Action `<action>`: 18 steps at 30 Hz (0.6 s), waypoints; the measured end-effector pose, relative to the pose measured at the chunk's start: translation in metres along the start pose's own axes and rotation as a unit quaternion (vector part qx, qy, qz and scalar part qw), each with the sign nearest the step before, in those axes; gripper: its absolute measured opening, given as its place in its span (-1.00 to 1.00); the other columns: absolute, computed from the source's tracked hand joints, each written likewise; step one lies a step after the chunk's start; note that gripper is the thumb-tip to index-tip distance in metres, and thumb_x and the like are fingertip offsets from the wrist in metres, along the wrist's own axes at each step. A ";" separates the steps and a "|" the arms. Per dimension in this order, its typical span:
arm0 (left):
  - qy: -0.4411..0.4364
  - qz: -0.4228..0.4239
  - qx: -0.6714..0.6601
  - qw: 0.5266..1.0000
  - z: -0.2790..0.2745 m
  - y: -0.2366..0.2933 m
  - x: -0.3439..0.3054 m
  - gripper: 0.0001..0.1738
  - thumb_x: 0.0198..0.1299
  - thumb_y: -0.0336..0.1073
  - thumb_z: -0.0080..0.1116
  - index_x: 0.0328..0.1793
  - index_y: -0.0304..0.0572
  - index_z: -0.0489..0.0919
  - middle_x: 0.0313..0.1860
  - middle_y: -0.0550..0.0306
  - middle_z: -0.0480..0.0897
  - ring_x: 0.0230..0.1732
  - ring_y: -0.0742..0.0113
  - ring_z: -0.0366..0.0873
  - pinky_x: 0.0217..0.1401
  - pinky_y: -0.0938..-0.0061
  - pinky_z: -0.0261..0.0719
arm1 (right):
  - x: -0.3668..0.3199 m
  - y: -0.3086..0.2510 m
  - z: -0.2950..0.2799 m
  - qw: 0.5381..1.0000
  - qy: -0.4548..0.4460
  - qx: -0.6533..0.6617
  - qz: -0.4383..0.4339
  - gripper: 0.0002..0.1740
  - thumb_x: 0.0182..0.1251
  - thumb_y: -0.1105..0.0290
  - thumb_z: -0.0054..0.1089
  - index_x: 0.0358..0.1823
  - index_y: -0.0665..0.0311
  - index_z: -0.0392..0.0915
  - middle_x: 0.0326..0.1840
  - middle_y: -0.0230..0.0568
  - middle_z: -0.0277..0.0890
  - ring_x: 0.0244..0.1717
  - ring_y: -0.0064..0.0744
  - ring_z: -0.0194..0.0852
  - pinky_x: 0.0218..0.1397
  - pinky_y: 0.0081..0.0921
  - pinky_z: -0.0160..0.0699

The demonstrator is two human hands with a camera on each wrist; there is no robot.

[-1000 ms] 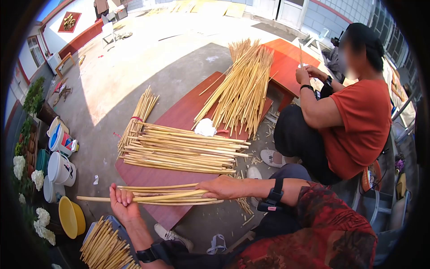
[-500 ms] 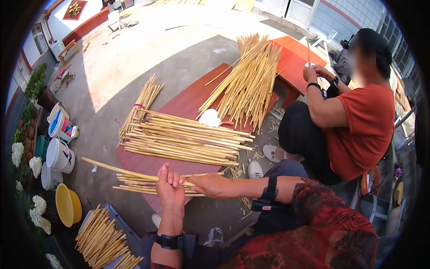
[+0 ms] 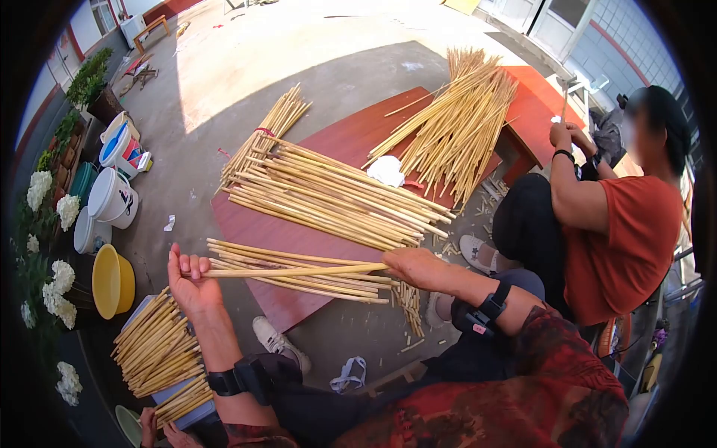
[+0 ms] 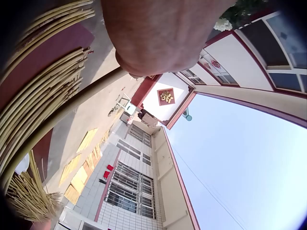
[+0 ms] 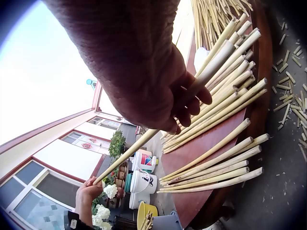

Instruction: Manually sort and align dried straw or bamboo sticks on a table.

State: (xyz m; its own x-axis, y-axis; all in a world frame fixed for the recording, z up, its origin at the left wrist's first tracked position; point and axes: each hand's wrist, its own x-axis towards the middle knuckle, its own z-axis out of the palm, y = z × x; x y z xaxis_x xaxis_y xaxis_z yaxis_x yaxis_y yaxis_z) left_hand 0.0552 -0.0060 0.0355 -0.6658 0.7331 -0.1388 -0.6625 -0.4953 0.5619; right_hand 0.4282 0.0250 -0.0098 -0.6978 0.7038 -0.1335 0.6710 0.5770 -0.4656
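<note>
I hold one long pale stick [image 3: 291, 270] level above the near end of a red-brown board [image 3: 347, 134]. My left hand [image 3: 190, 280] grips its left end and shows at the far end in the right wrist view [image 5: 88, 191]. My right hand [image 3: 414, 267] pinches the right end, fingers curled round the stick [image 5: 211, 64]. In the left wrist view the stick [image 4: 62, 115] runs out from under the palm [image 4: 163, 33]. A small pile of sticks [image 3: 314, 285] lies just beneath on the board.
A large stick pile [image 3: 336, 198], a tied bundle [image 3: 272, 127], a white cloth [image 3: 386, 170] and a farther heap [image 3: 455, 127] lie on the board. A seated person [image 3: 620, 239] is at right. Buckets [image 3: 112, 198], a yellow basin [image 3: 112, 280] and a stick-filled crate [image 3: 157, 351] stand at left.
My left hand slid from beside the right hand out to the stick's left end. The stick now lies level, and the view has shifted left.
</note>
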 end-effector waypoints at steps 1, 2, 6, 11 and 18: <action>0.009 0.002 0.003 1.000 -0.001 0.004 -0.002 -0.80 0.19 -0.33 -0.14 -0.12 -0.27 0.34 -0.67 0.33 0.19 -0.70 0.54 0.08 -0.56 0.58 0.18 | -0.001 0.002 -0.002 1.000 -0.009 0.004 -0.003 -0.86 0.15 0.35 -0.12 -0.39 0.27 0.28 -0.45 -0.07 0.36 -0.33 -0.01 0.36 -0.34 -0.20 0.31; 0.042 0.035 0.015 0.998 0.002 0.006 0.000 -0.79 0.18 -0.34 -0.14 -0.10 -0.27 0.34 -0.65 0.33 0.21 -0.66 0.53 0.11 -0.50 0.56 0.22 | -0.001 0.005 -0.005 1.000 0.012 -0.019 0.010 -0.87 0.14 0.36 -0.12 -0.40 0.28 0.29 -0.45 -0.05 0.37 -0.33 0.00 0.36 -0.33 -0.19 0.31; 0.066 0.101 0.060 0.991 0.009 0.013 -0.005 -0.76 0.16 -0.37 -0.15 -0.06 -0.30 0.33 -0.57 0.30 0.29 -0.50 0.49 0.24 -0.23 0.51 0.32 | 0.010 0.016 -0.007 0.993 0.027 -0.077 0.085 -0.89 0.09 0.40 -0.11 -0.41 0.29 0.34 -0.45 -0.01 0.40 -0.33 0.02 0.38 -0.31 -0.17 0.32; -0.019 -0.096 0.137 0.986 0.007 -0.015 -0.021 -0.75 0.12 -0.36 -0.08 -0.07 -0.28 0.36 -0.48 0.25 0.40 -0.36 0.41 0.36 -0.08 0.43 0.35 | 0.028 0.001 0.021 0.995 0.055 -0.005 0.082 -0.86 0.09 0.38 -0.08 -0.37 0.29 0.37 -0.42 0.02 0.42 -0.30 0.04 0.37 -0.26 -0.18 0.33; -0.056 -0.152 0.178 0.970 0.020 -0.026 -0.041 -0.77 0.12 -0.39 -0.10 -0.09 -0.31 0.36 -0.45 0.17 0.46 -0.32 0.35 0.44 -0.17 0.45 0.43 | 0.058 -0.005 0.062 0.997 0.051 0.062 0.020 -0.76 0.10 0.40 -0.11 -0.21 0.34 0.38 -0.28 0.04 0.40 -0.18 -0.01 0.35 -0.16 -0.21 0.32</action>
State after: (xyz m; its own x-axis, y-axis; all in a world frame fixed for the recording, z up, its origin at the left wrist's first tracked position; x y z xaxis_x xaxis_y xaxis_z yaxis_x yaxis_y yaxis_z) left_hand 0.1066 -0.0144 0.0429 -0.4024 0.8766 -0.2640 -0.6486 -0.0694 0.7580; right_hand 0.3689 0.0377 -0.0696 -0.6383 0.7668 -0.0673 0.6565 0.4966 -0.5678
